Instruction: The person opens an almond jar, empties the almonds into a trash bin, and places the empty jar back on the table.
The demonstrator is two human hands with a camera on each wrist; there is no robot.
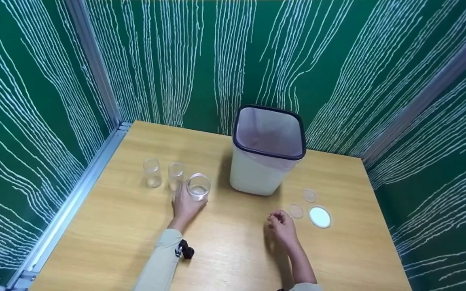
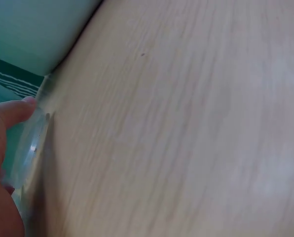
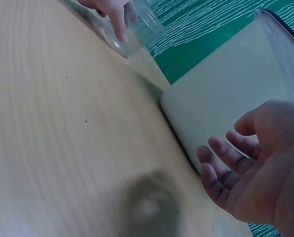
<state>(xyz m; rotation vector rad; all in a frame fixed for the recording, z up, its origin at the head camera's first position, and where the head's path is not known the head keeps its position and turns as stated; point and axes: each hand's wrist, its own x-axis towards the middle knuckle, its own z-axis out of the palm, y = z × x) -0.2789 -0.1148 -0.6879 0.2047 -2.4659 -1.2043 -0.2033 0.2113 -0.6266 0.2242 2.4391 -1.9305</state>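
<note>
Near the table's middle left, my left hand (image 1: 187, 203) grips a clear glass jar (image 1: 198, 186), its fingers wrapped round the lower wall. In the left wrist view my thumb (image 2: 15, 110) presses on that jar (image 2: 31, 148). The right wrist view shows the same jar (image 3: 137, 35) from across the table. Two more clear jars (image 1: 152, 173) (image 1: 175, 174) stand just left of it. My right hand (image 1: 278, 223) hovers over the wood with loosely curled fingers (image 3: 221, 165) and holds nothing. To its right lie a white lid (image 1: 320, 217) and two clear lids (image 1: 296, 211) (image 1: 309, 195).
A white waste bin (image 1: 253, 173) with a dark rim and a liner stands at the back centre, between the jars and the lids; it fills the right wrist view's right side (image 3: 226, 94). Green patterned walls enclose the wooden table (image 1: 225, 258) on three sides.
</note>
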